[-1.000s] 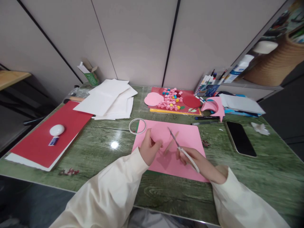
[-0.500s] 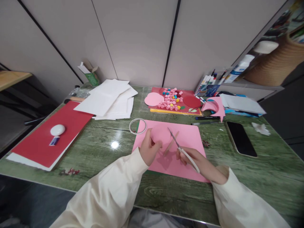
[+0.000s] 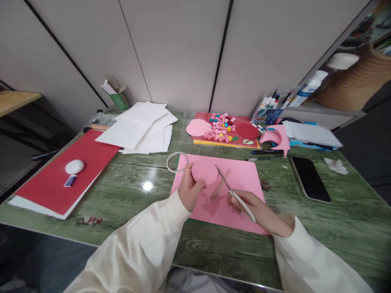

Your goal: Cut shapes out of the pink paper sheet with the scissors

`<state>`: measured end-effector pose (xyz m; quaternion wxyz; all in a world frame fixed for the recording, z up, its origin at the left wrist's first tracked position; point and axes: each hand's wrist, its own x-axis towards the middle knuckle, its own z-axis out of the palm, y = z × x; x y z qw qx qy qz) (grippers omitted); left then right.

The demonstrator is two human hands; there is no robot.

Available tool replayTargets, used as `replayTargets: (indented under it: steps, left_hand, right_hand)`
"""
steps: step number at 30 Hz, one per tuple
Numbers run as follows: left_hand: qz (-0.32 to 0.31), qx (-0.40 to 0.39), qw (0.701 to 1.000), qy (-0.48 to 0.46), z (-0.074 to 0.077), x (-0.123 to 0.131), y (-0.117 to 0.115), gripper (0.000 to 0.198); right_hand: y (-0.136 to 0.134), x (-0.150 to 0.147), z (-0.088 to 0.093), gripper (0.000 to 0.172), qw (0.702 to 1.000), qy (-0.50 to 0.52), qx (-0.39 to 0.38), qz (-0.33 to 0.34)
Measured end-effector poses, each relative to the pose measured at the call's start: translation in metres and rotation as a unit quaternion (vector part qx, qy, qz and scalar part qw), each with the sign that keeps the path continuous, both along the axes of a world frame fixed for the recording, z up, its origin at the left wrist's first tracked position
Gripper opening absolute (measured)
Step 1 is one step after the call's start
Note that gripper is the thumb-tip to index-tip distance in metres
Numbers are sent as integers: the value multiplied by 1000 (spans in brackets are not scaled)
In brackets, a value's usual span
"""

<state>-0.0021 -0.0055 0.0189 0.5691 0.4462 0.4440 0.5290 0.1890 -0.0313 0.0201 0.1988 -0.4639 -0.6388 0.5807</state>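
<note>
As two pale sleeves (image 3: 159, 228) reach up from the bottom of the frame, here's the right hand (image 3: 252, 205), right of centre, fingers wrapped around the white handles of a pair of scissors (image 3: 226, 181). Blades point up and left! Over to the left hand (image 3: 187, 190), near the middle, thumb and fingers pinching a pink paper circle (image 3: 205, 171) by its lower left edge. That circle sits mid-frame, the scissor tips right by its right edge; whether they touch it, I can't tell.

Beneath both hands, a pink sheet (image 3: 241, 219) lies on the green table (image 3: 134, 187), with a ring of tape (image 3: 168, 164) overlapping its upper left corner. Out right, a dark-screened phone (image 3: 310, 179); at left, a red sheet (image 3: 58, 197) carries a white egg-shaped object (image 3: 74, 167) and a small tube (image 3: 70, 181).

Farther up, two pens (image 3: 265, 152) lie below a pink scrap (image 3: 284, 142); upper centre shows colourful little balls (image 3: 218, 134) beside a pink disc (image 3: 198, 127). White papers (image 3: 131, 124) spread upper left, an open box (image 3: 118, 99) behind them, and a grey wall (image 3: 177, 49) closes the view.
</note>
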Motion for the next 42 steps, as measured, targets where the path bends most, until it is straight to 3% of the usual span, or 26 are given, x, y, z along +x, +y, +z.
replayTargets:
  steps: [14, 42]
  left_hand:
    - [-50, -10, 998, 46, -6, 0, -4, 44]
    - [0, 24, 1000, 19, -6, -2, 0, 18]
  right_hand:
    - [-1, -2, -1, 31, 999, 34, 10, -4]
    - [0, -1, -1, 28, 1000, 5, 1, -5]
